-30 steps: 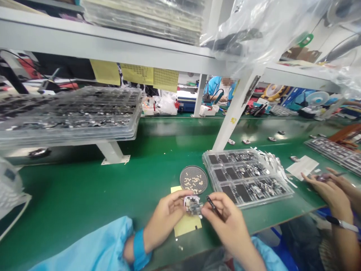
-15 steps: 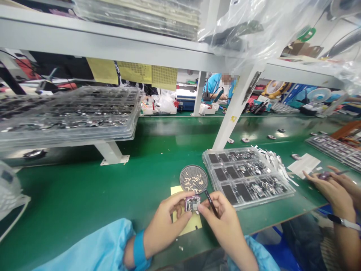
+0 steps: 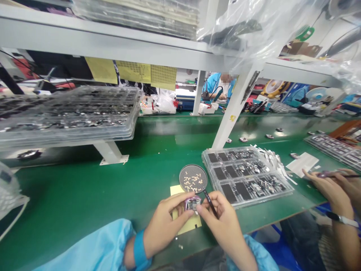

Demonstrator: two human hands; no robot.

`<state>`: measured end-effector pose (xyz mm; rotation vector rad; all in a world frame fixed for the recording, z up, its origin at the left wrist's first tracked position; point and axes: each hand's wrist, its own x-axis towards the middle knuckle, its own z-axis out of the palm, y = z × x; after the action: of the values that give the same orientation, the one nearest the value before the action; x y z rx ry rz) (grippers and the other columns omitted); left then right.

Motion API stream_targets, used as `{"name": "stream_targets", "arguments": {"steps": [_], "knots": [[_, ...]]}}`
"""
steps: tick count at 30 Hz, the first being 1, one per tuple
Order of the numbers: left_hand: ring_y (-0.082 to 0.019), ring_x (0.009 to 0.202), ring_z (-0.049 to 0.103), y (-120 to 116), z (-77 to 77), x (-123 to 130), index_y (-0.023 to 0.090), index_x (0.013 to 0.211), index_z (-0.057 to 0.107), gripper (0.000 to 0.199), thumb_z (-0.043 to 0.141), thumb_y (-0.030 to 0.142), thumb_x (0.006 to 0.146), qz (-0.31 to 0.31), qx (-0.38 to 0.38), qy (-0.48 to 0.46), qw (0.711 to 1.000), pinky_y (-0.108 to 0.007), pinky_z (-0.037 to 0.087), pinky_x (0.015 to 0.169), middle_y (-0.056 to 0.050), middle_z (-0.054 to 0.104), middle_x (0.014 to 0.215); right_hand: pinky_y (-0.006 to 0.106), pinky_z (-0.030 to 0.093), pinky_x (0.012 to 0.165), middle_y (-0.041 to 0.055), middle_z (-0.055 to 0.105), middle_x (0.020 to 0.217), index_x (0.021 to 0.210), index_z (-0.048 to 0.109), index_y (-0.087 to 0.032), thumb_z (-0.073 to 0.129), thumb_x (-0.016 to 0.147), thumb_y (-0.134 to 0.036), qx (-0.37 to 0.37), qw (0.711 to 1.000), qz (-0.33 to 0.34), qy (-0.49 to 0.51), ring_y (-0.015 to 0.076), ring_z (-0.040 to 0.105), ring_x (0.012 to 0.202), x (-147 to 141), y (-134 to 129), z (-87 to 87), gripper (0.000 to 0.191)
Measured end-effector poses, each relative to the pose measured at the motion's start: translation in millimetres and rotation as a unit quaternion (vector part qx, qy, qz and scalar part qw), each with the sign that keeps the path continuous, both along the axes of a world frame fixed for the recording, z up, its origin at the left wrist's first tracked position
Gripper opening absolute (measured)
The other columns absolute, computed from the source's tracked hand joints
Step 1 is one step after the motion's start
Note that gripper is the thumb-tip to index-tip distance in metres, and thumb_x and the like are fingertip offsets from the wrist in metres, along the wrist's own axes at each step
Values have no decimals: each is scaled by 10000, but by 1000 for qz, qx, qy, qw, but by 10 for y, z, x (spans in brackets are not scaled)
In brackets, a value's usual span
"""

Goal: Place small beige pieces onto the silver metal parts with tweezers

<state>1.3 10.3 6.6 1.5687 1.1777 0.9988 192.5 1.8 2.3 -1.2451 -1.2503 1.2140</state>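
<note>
- Your left hand (image 3: pixel 165 216) is closed on the small device (image 3: pixel 192 203), which has a purple rim; thumb and fingers grip its left side.
- Your right hand (image 3: pixel 222 218) is closed around a thin black tool (image 3: pixel 211 204), and its fingertips meet the right side of the device.
- So your two hands are close together, with the device between them.
- The device is above the yellow paper (image 3: pixel 186 226), near the near edge of the table (image 3: pixel 126 195).
- At the far edge of this paper is a round dish (image 3: pixel 204 178) with small pale pieces.
- Just right of the dish lies a clear compartment tray (image 3: pixel 262 199); its near left corner is beside your right hand.
</note>
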Motion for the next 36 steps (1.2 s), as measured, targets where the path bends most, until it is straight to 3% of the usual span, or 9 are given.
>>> {"name": "stream_targets", "arguments": {"steps": [8, 13, 16, 18, 22, 27, 30, 36], "knots": [[-221, 1178, 648, 23, -26, -25, 365, 1270, 716, 394, 747, 350, 878, -28, 44, 17, 998, -313, 489, 1074, 10, 701, 1270, 253, 504, 651, 16, 666, 752, 823, 605, -199, 837, 751, -514, -8, 1000, -6, 9, 167, 637, 715, 12, 5, 24, 398], [-231, 1163, 655, 20, -14, -21, 349, 1262, 725, 385, 753, 369, 879, -26, 54, 8, 998, -326, 497, 1070, -8, 705, 1261, 267, 506, 646, 15, 664, 736, 812, 612, -201, 848, 734, -523, -8, 1000, -3, 7, 173, 627, 701, 17, 27, 40, 407], [-261, 1145, 662, 13, -10, -9, 300, 1224, 750, 388, 778, 396, 850, -17, 19, -9, 1000, -368, 504, 1076, -43, 710, 1247, 259, 496, 664, 13, 660, 753, 824, 608, -197, 834, 759, -486, -13, 1000, 8, -4, 170, 627, 727, 26, 21, 14, 372], [-280, 1109, 680, 12, -30, 2, 250, 1221, 749, 444, 805, 429, 818, -25, -47, -60, 997, -395, 532, 1048, -78, 712, 1236, 246, 482, 661, 4, 642, 760, 832, 600, -196, 818, 784, -458, -17, 999, 13, -24, 159, 614, 728, 31, 4, -24, 344], [-292, 1113, 690, 30, -90, 23, 167, 1269, 693, 596, 870, 436, 767, -68, -159, -202, 964, -388, 567, 1003, -131, 722, 1196, 228, 455, 630, -12, 604, 774, 885, 587, -204, 791, 828, -438, -10, 999, 0, -50, 137, 577, 706, 11, -36, -122, 316], [-290, 1127, 688, 38, -115, 32, 134, 1221, 686, 580, 901, 399, 751, -69, -164, -244, 953, -390, 557, 1030, -157, 717, 1198, 269, 529, 758, 57, 686, 994, 1078, 602, -204, 802, 821, -429, 17, 1000, -16, 19, 190, 657, 885, -84, -33, -175, 396], [-286, 1101, 695, 26, -131, 31, 136, 1206, 686, 557, 890, 406, 763, -64, -154, -234, 958, -396, 563, 1017, -161, 710, 1212, 300, 547, 819, 81, 712, 971, 1044, 649, -178, 807, 812, -451, 14, 999, -4, 46, 219, 677, 925, -127, -6, -173, 392], [-288, 1109, 687, 22, -146, 40, 177, 1171, 710, 450, 857, 378, 796, -76, -120, -220, 965, -382, 564, 989, -143, 702, 1213, 285, 548, 779, 63, 716, 889, 965, 674, -168, 852, 760, -474, -12, 997, 1, 80, 205, 678, 852, -141, 34, -216, 409]]}}
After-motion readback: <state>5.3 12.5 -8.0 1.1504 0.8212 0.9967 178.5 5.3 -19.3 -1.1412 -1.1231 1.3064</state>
